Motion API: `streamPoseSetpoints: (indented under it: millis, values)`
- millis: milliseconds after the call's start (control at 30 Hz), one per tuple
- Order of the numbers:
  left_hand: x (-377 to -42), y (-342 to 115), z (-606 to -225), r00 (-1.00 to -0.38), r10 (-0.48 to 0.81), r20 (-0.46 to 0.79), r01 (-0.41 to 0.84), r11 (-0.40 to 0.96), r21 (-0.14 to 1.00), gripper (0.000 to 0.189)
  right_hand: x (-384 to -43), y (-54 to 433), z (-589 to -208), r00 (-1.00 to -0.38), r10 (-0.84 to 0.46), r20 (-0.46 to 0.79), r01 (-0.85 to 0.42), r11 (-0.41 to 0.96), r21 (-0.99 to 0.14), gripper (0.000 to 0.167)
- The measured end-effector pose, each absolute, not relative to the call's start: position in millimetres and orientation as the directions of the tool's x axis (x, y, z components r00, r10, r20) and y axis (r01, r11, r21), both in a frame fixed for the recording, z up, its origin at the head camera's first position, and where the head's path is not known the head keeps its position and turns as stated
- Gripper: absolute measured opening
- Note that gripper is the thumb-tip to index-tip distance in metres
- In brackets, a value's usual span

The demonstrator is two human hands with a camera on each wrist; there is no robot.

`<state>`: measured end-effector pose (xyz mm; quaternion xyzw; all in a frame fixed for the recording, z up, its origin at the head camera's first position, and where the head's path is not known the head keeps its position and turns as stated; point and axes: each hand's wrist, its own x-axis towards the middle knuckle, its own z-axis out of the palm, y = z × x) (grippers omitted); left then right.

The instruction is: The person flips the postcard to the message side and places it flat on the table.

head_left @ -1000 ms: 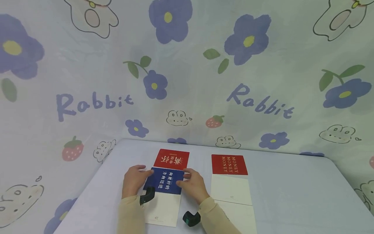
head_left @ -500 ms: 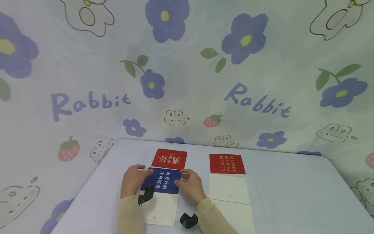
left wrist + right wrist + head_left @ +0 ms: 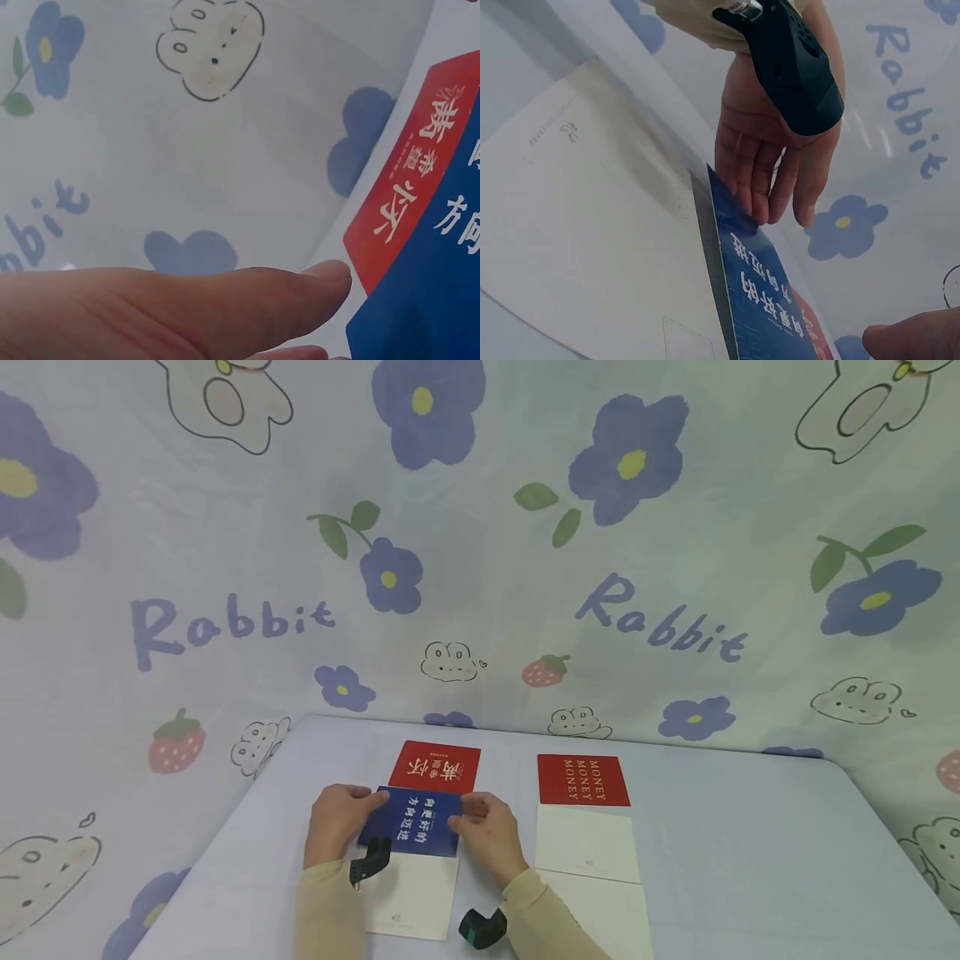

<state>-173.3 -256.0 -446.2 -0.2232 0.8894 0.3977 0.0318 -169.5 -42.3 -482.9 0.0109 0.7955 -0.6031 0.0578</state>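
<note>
The blue card (image 3: pixel 411 823) lies on the worktop (image 3: pixel 757 852) as the middle piece of the left-hand column, between a red card (image 3: pixel 435 765) at its far edge and a white card (image 3: pixel 412 897) at its near edge. The left hand (image 3: pixel 335 821) is at the blue card's left end: its fingers (image 3: pixel 742 176) are extended to the card's edge, the thumb standing apart from them. The right hand (image 3: pixel 491 837) is at the opposite end, thumb and forefinger beside the edge; whether these fingers pinch the card cannot be told. A second column, to the right, comprises a red MONEY card (image 3: pixel 584 780), an upper white card (image 3: pixel 587 842) and a lower white card (image 3: pixel 595 912). A flower-and-rabbit-printed cloth (image 3: pixel 480 527) stands behind.
</note>
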Motion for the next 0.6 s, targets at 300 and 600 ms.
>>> streamPoseSetpoints:
  millis: [300,600]
  values:
    - [-174.7,-256.7,-444.1,-0.887,-0.403,-0.227,-0.435,0.561,0.705,0.048,-174.4,-40.8,-484.3,-0.998,-0.051,-0.047,0.037,0.182,-0.983,0.027]
    - [-175.1,-255.3,-442.1,-0.886,-0.409,-0.219,-0.427,0.537,0.728,0.045,-177.3,-37.2,-485.2,-0.998,-0.056,-0.030,0.026,0.077,-0.997,0.027]
